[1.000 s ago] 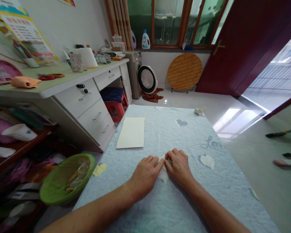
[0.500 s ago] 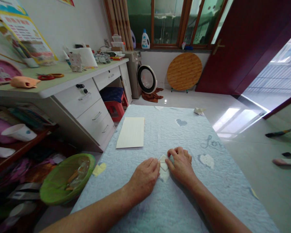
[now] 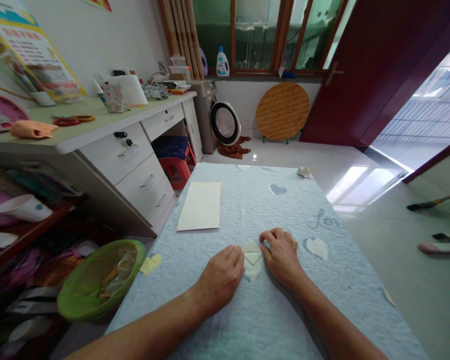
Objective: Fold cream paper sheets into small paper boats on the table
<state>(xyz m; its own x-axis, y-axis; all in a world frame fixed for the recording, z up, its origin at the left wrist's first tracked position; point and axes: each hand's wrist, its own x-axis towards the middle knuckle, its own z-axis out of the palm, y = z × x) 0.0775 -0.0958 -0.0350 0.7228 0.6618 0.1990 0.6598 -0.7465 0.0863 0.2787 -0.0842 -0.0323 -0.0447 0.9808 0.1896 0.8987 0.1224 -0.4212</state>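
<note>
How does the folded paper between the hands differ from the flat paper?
The folded paper is much smaller than the flat paper. The folded paper is creased and diamond-like; the flat paper looks roughly rectangular. The folded paper sits between the left hand and right hand; no hand touches the flat paper. Both are pale and lie on the blue cloth.

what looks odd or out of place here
The brown cloth bunched on the floor by the open washer door looks out of place, as if dropped. The folded paper between the left hand and right hand shows no obvious damage.
</note>
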